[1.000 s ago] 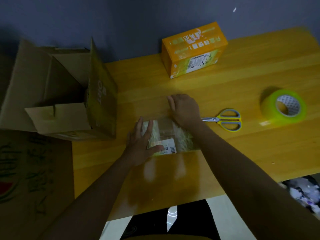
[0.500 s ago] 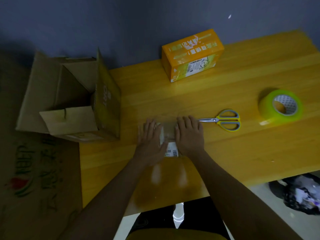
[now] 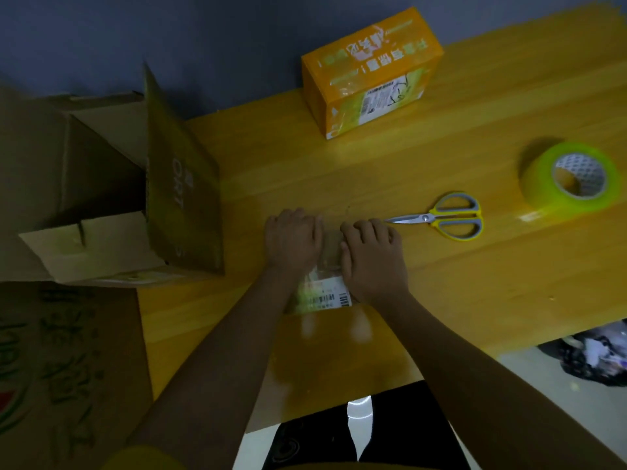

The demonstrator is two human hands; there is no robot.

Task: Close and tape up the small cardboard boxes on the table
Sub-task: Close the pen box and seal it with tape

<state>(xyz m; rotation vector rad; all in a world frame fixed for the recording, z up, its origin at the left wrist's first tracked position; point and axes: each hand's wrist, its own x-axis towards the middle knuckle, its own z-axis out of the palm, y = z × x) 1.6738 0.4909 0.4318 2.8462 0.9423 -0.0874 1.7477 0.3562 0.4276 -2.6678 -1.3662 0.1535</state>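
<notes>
My two hands cover most of the small box (image 3: 330,266) I am working on, so only a strip of its brown top between them and the near end with a white barcode label show. Its far end is hidden under my fingers, and I cannot tell whether the flaps there lie flat. My left hand (image 3: 293,240) lies palm down on the left half of the top, fingers bent over the far edge; my right hand (image 3: 371,256) presses the right half the same way, fingers loosely curled, holding nothing but the box beneath. The box sits on the tabletop (image 3: 458,283) just in front of me, its long axis running away from me, label end toward me.

The light is dim, and the print on the label is too blurred to read. Just right of my right hand lie the scissors (image 3: 441,218), blades pointing left at my knuckles, handles to the right. Further right is the tape roll (image 3: 570,179), lying flat, its outer edge smeared. At the far edge stands an orange box (image 3: 369,72), closed, long axis slanting left to right. A large open carton (image 3: 118,191) is at the left, cut off by the frame.
</notes>
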